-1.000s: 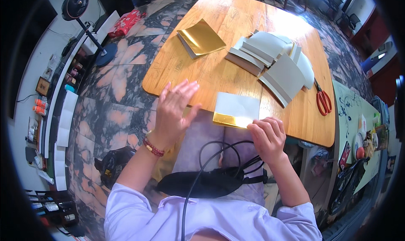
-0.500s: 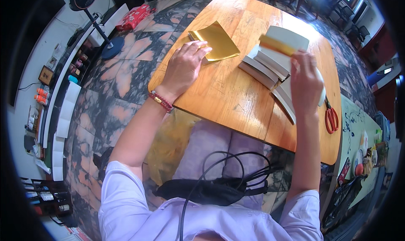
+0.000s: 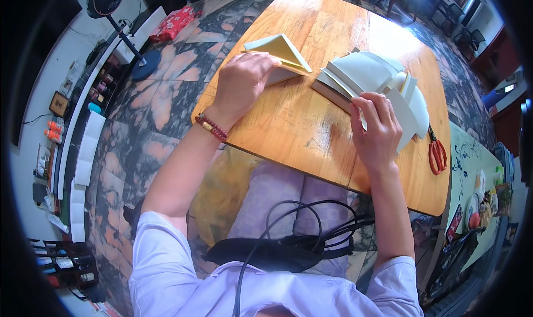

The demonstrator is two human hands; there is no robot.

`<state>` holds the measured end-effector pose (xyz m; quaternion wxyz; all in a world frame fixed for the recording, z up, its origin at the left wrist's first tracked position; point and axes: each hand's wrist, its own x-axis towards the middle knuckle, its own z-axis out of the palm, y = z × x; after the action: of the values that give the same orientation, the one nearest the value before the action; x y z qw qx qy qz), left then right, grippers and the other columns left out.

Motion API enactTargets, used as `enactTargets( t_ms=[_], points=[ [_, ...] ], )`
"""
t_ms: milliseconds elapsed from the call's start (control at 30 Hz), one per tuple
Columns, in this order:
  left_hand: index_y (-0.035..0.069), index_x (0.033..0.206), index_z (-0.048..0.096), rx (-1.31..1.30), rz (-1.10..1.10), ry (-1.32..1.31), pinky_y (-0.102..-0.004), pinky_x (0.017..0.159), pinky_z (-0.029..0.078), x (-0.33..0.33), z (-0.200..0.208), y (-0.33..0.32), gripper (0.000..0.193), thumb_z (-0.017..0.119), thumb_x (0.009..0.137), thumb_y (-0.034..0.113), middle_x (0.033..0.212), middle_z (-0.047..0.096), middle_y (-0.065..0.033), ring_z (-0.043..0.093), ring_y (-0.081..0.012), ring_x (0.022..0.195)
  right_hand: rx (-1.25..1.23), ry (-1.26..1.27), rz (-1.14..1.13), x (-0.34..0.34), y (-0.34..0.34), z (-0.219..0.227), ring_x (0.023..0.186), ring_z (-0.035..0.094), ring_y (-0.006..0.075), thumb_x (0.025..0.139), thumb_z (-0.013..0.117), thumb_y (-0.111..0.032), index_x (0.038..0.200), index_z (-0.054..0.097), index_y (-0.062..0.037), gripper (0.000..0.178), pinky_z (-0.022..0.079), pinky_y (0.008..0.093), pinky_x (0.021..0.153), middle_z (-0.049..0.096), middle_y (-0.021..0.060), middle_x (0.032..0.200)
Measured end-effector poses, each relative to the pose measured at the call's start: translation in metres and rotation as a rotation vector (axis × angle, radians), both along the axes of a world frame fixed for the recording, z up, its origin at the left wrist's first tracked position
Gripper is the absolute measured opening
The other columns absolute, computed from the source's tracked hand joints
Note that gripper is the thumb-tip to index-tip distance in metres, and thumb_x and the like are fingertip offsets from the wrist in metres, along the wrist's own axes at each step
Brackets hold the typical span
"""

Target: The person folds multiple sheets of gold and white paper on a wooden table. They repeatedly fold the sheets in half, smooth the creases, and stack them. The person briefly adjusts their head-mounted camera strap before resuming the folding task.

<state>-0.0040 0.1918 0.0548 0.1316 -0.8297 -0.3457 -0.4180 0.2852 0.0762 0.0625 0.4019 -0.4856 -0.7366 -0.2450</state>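
Observation:
At the table's left edge lies a small stack of gold paper [image 3: 269, 54], its top sheet folded over so a pale triangular flap stands up. My left hand [image 3: 247, 77], a beaded bracelet on its wrist, is closed on the near edge of this gold paper. To the right is a loose pile of folded paper pieces [image 3: 363, 70] showing pale backs, with some gold among them. My right hand [image 3: 380, 128] is at the near side of that pile, fingers curled and thumb and index pinched at a pale folded edge.
Red-handled scissors [image 3: 437, 155] lie at the right edge of the wooden table [image 3: 311, 134]. Black cables [image 3: 302, 222] loop over my lap. A standing fan [image 3: 145, 64] and a red patterned bag [image 3: 172, 24] are on the floor to the left. A cluttered side table [image 3: 472, 178] adjoins at right.
My right hand has come nearer to me and left, and the gold piece it carried is gone from it. The pile has shifted and spread. Under my left hand, the gold sheet has become folded.

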Motion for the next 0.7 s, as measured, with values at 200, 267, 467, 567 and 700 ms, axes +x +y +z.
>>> enactTargets(
  t_ms=[200,267,467,567,700],
  points=[
    [0.003,0.116,0.077,-0.495,-0.162,-0.423,-0.0262,0.078,0.060,-0.002,0.062,-0.046,0.012,0.069,0.110,0.011,0.098,0.080,-0.0048,0.075,-0.0098,0.089,-0.208,0.439,0.184,-0.010,-0.023,0.010,0.119,0.070,0.0275,0.090,0.089,-0.012,0.137,0.070,-0.0119,0.051,0.057,0.0406,0.098,0.074,0.0098,0.125],
    [0.003,0.119,0.076,-0.789,-0.266,-0.510,-0.0246,0.078,0.061,-0.008,0.076,-0.054,0.015,0.068,0.112,0.013,0.099,0.079,-0.0015,0.074,-0.0072,0.087,-0.307,0.587,0.257,-0.016,-0.029,0.018,0.128,0.068,0.0259,0.090,0.090,-0.017,0.150,0.062,-0.0105,0.067,0.054,0.0404,0.106,0.072,0.0113,0.136],
    [0.007,0.121,0.077,-1.192,-0.414,-0.622,-0.0225,0.073,0.062,0.007,0.081,-0.080,0.016,0.068,0.112,0.017,0.100,0.078,0.0021,0.073,-0.0033,0.088,-0.791,1.171,0.550,-0.023,-0.043,0.021,0.115,0.074,0.0174,0.097,0.087,-0.025,0.147,0.061,0.0003,0.061,0.059,0.0341,0.100,0.076,0.0150,0.128],
    [0.006,0.121,0.077,-1.228,-0.353,-0.584,-0.0223,0.071,0.061,0.010,0.059,-0.080,0.017,0.067,0.112,0.016,0.099,0.077,0.0024,0.072,-0.0034,0.085,-0.966,1.345,0.574,-0.017,-0.054,0.007,0.080,0.075,0.0085,0.103,0.080,-0.019,0.121,0.072,0.0004,0.027,0.059,0.0210,0.067,0.080,0.0042,0.095],
    [0.003,0.124,0.077,-1.163,-0.319,-0.548,-0.0214,0.071,0.058,0.014,0.030,-0.079,0.019,0.066,0.113,0.013,0.099,0.077,0.0018,0.070,-0.0031,0.084,-1.004,1.274,0.484,-0.024,-0.063,0.003,0.075,0.074,0.0081,0.104,0.077,-0.013,0.111,0.071,0.0008,0.017,0.057,0.0213,0.061,0.079,0.0058,0.090]
  ],
)
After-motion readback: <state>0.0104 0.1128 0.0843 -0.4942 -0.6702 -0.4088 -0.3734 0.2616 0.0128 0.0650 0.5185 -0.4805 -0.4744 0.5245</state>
